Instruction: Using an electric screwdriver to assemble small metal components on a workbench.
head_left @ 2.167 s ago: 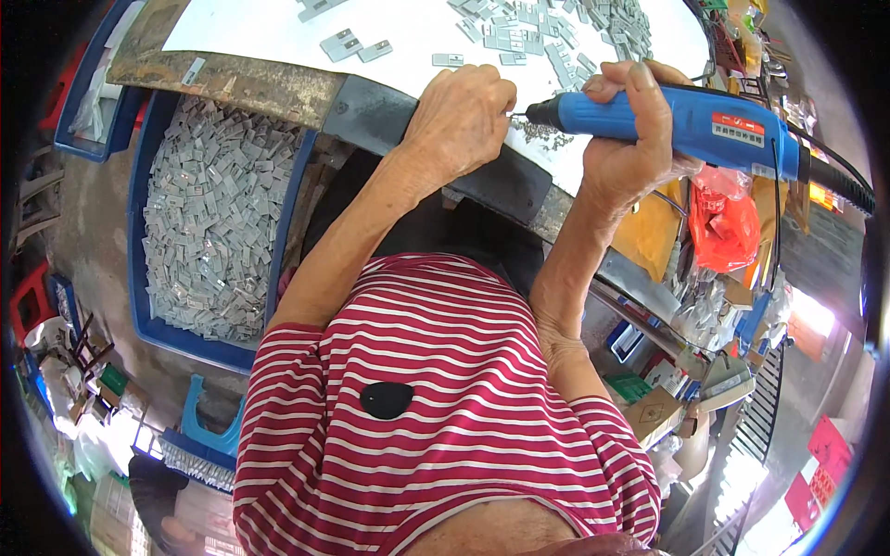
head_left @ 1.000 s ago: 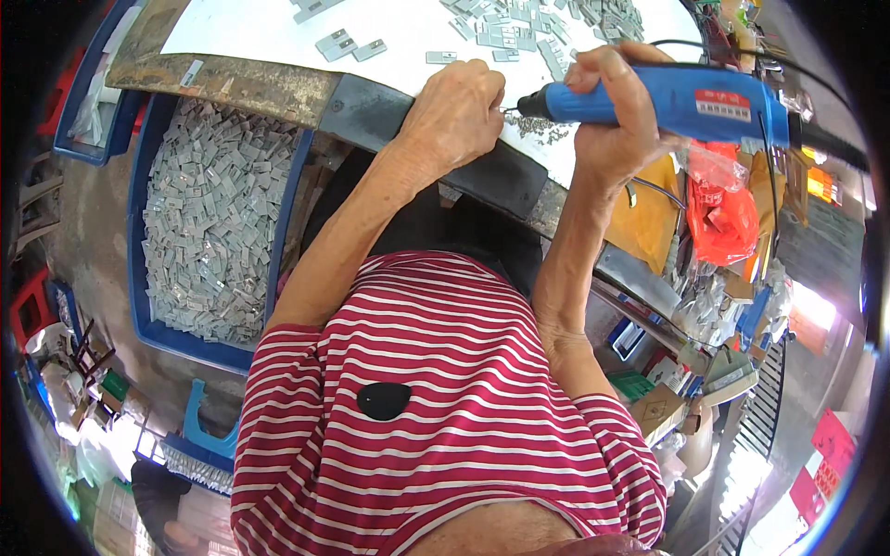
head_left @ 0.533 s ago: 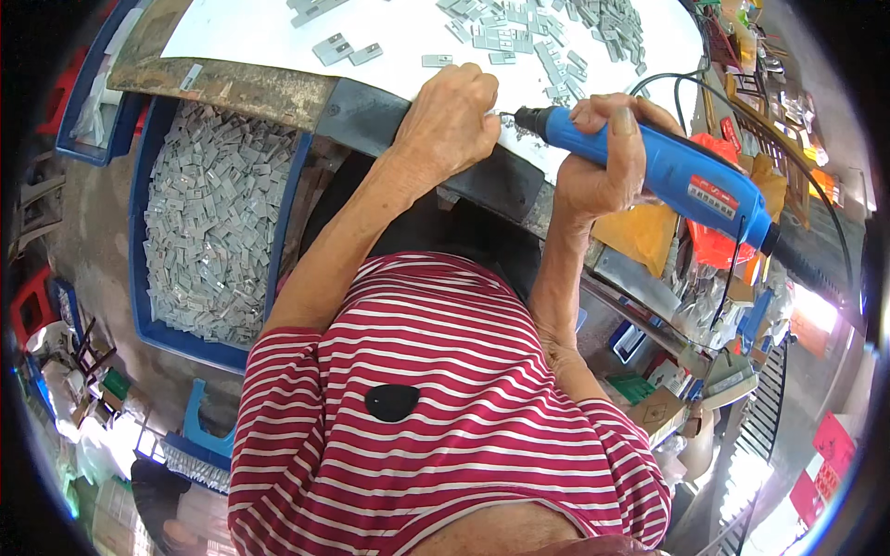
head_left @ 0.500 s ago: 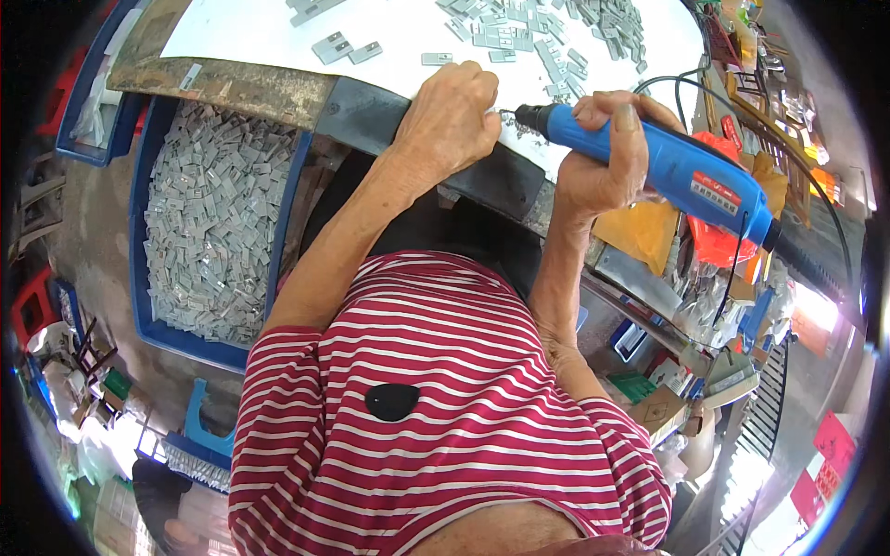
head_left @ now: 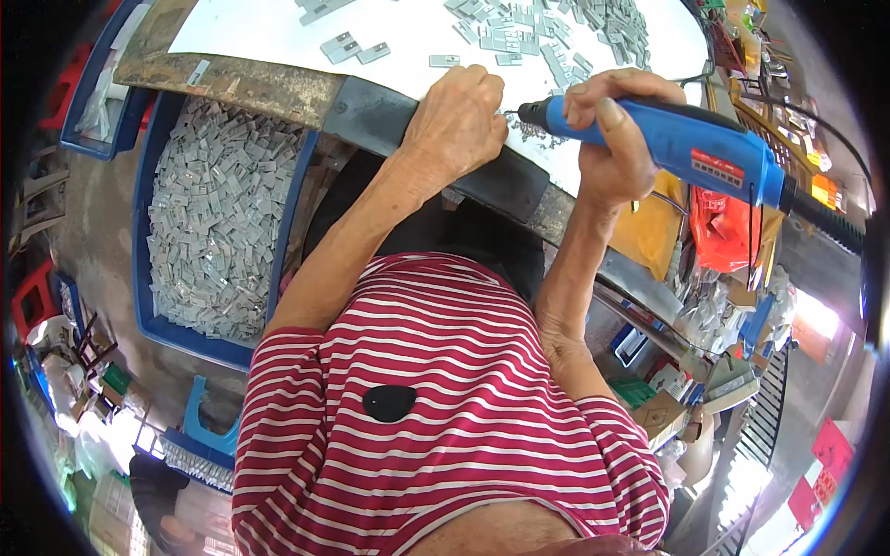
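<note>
My right hand [head_left: 619,167] is wrapped round a blue electric screwdriver [head_left: 681,144], held nearly level with its black nose toward the left. The thin bit ends close to the fingers of my left hand [head_left: 454,120]. That hand is closed at the near edge of the white sheet [head_left: 269,32], back of the hand up; whatever its fingers grip is hidden. Small dark screws [head_left: 538,135] lie scattered under the screwdriver's nose. Beyond my hands are many flat grey pieces [head_left: 510,37], some in rows, others heaped. One single grey piece [head_left: 444,61] lies just past my left knuckles.
A blue bin [head_left: 142,232] full of similar grey pieces [head_left: 218,213] stands below the table's left part. The worn table edge [head_left: 269,95] runs before me. A cable [head_left: 825,130] trails at the right. Red bag [head_left: 723,232] and yellow packet [head_left: 644,236] lie right of my forearm.
The screwdriver's rear end has swung up and to the right, so it lies more level, and my right hand has shifted with it. My left hand stays closed at the same place.
</note>
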Demonstrator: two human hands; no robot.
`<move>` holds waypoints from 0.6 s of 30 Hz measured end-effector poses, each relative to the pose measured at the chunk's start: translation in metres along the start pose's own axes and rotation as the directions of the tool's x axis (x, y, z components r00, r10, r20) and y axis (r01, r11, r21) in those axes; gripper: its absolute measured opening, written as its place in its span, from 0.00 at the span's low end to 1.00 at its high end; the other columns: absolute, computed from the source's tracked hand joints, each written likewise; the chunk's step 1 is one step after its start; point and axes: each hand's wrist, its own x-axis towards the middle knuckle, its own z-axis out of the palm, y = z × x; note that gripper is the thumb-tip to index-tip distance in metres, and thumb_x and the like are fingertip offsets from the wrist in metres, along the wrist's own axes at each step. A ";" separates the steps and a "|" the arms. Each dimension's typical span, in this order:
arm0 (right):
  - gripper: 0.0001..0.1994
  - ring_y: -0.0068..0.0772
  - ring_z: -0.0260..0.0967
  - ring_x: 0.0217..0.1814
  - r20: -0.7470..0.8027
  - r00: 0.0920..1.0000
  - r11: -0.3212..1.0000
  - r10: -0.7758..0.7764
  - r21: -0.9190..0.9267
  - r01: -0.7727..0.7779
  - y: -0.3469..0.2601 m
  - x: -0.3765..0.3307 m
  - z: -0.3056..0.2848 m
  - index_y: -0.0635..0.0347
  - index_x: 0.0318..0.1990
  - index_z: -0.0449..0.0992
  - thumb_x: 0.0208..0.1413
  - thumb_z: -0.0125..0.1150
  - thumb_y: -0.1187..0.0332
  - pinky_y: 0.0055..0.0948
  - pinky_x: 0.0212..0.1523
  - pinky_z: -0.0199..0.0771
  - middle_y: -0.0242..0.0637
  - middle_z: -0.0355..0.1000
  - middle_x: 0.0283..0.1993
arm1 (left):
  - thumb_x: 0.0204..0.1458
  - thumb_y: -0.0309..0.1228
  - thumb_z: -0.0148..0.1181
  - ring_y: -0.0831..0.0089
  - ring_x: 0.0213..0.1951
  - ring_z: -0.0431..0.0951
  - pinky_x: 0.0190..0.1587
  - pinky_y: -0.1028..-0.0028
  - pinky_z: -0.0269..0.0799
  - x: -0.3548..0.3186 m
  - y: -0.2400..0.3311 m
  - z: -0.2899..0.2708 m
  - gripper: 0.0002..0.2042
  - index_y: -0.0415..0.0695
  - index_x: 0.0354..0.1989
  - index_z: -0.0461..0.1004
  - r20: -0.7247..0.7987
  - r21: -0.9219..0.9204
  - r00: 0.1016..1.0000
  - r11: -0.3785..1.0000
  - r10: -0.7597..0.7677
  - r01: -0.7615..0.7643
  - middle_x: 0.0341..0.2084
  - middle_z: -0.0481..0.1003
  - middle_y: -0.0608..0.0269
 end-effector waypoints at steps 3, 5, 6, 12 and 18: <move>0.14 0.32 0.61 0.19 -0.177 0.983 0.995 -0.050 -0.094 0.034 0.001 -0.010 0.011 0.69 0.40 0.62 0.43 0.50 0.77 0.34 0.26 0.68 0.51 0.67 0.24 | 0.36 0.26 0.60 0.56 0.28 0.69 0.32 0.63 0.64 0.002 0.003 0.000 0.08 0.37 0.22 0.67 -0.015 -0.001 1.000 1.000 -0.010 0.010 0.21 0.68 0.53; 0.13 0.32 0.61 0.18 -0.205 0.976 0.994 -0.079 -0.094 0.060 0.003 -0.010 0.011 0.70 0.39 0.62 0.43 0.51 0.77 0.34 0.26 0.68 0.50 0.67 0.22 | 0.37 0.26 0.60 0.56 0.29 0.70 0.32 0.63 0.64 0.002 0.003 0.000 0.08 0.37 0.22 0.67 -0.002 0.001 1.000 1.000 -0.013 0.013 0.21 0.68 0.53; 0.12 0.30 0.64 0.19 -0.229 0.970 0.997 -0.076 -0.042 0.069 0.004 -0.007 0.009 0.70 0.38 0.62 0.43 0.52 0.80 0.29 0.24 0.70 0.48 0.69 0.23 | 0.37 0.26 0.60 0.56 0.29 0.70 0.32 0.63 0.64 0.002 0.002 -0.001 0.08 0.37 0.22 0.67 -0.001 -0.001 1.000 1.000 -0.014 0.014 0.21 0.68 0.53; 0.10 0.27 0.68 0.19 -0.287 0.956 0.998 -0.056 -0.011 0.055 0.006 -0.002 0.014 0.70 0.36 0.65 0.43 0.54 0.81 0.23 0.22 0.72 0.44 0.71 0.23 | 0.37 0.26 0.60 0.57 0.29 0.70 0.32 0.63 0.65 0.002 0.006 -0.003 0.08 0.38 0.22 0.67 0.003 0.007 1.000 1.000 -0.018 0.018 0.21 0.67 0.54; 0.07 0.29 0.63 0.16 -0.186 0.979 0.979 -0.079 -0.200 0.041 0.001 0.006 0.022 0.73 0.31 0.66 0.43 0.52 0.79 0.28 0.22 0.70 0.46 0.67 0.19 | 0.35 0.23 0.61 0.57 0.34 0.71 0.38 0.65 0.69 0.004 0.011 -0.007 0.08 0.34 0.24 0.70 0.099 0.040 0.990 0.994 -0.102 0.098 0.25 0.70 0.49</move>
